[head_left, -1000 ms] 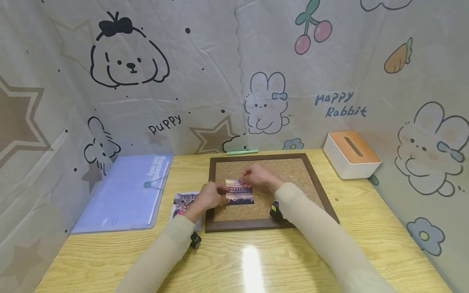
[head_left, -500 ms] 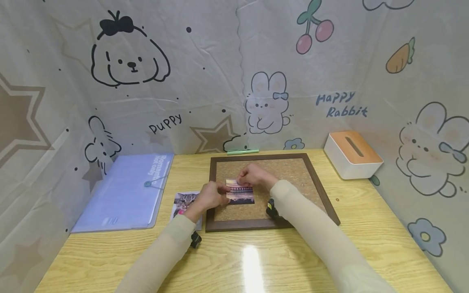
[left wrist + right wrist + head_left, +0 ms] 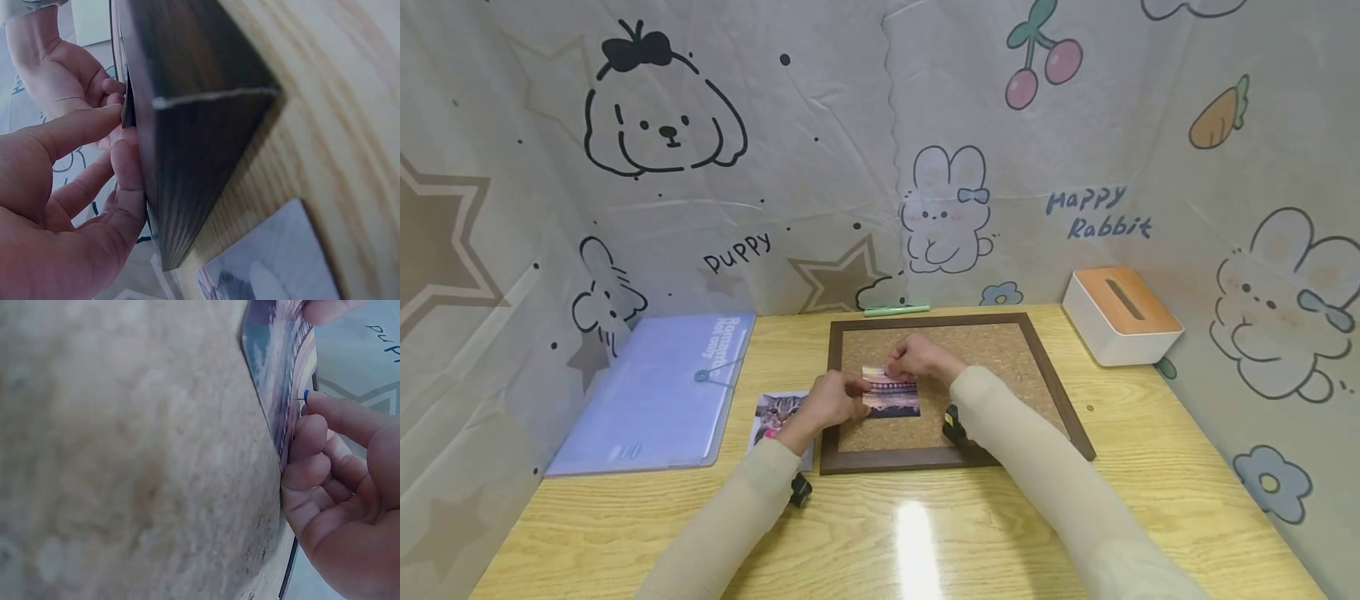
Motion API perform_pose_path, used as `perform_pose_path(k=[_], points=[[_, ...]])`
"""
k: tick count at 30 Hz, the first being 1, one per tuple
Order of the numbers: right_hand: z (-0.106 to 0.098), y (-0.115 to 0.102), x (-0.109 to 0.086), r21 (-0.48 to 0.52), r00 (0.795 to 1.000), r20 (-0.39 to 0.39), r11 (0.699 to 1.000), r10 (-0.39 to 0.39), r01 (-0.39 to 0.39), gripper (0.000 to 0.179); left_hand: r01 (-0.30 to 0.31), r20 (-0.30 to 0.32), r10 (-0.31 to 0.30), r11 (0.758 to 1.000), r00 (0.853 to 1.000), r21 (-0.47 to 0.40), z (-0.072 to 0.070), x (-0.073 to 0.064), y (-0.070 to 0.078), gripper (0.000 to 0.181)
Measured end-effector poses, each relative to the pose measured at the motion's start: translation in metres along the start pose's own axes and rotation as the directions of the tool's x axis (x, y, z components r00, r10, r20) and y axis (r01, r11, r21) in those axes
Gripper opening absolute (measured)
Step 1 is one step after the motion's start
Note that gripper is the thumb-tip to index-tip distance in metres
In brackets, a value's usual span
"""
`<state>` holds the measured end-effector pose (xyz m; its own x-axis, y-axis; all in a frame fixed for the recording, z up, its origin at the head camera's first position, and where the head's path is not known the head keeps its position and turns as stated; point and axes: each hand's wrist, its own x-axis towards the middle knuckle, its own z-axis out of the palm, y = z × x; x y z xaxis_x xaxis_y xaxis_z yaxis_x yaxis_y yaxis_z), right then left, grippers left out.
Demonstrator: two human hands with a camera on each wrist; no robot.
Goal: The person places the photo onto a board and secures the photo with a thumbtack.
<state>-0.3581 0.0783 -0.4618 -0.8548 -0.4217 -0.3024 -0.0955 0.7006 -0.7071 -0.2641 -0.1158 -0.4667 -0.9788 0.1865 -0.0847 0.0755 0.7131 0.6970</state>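
On the cork board (image 3: pixel 985 375) lies a photo (image 3: pixel 891 400) of a purple sunset over water with a bridge-like row of arches. My left hand (image 3: pixel 833 400) pinches the photo's left edge between thumb and index finger; the left wrist view shows that edge (image 3: pixel 128 106) slightly raised. At the photo's upper part, my right hand (image 3: pixel 917 357) holds a small blue push pin (image 3: pixel 306 395) with the thumb on its head, the other fingers curled against the photo and cork. The pin's thin needle points at the photo; whether it has pierced it I cannot tell.
A cat photo (image 3: pixel 778 412) lies left of the board's dark wooden frame (image 3: pixel 895 460), partly under my left wrist. Farther left is a lilac folder (image 3: pixel 647 400). Behind the board lies a green pen-like stick (image 3: pixel 897 311); a tissue box (image 3: pixel 1122 317) stands back right.
My right hand has shifted slightly left along the top of the photo, its forearm following. My left hand and the photo have stayed in place.
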Motion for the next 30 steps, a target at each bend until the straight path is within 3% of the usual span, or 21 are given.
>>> perform_pose_path(k=[17, 30], points=[[0.0027, -0.0088, 0.0038, -0.077, 0.998, -0.048, 0.997, -0.029, 0.025, 0.007, 0.003, -0.003, -0.003, 1.000, 1.000, 0.025, -0.0031, 0.0012, 0.0046, 0.035], [-0.0048, 0.0008, -0.0020, 0.032, 1.000, 0.000, 0.999, -0.014, 0.014, 0.010, -0.024, 0.007, 0.024, 0.997, 1.000, 0.073, -0.0012, 0.0001, 0.0046, 0.036]])
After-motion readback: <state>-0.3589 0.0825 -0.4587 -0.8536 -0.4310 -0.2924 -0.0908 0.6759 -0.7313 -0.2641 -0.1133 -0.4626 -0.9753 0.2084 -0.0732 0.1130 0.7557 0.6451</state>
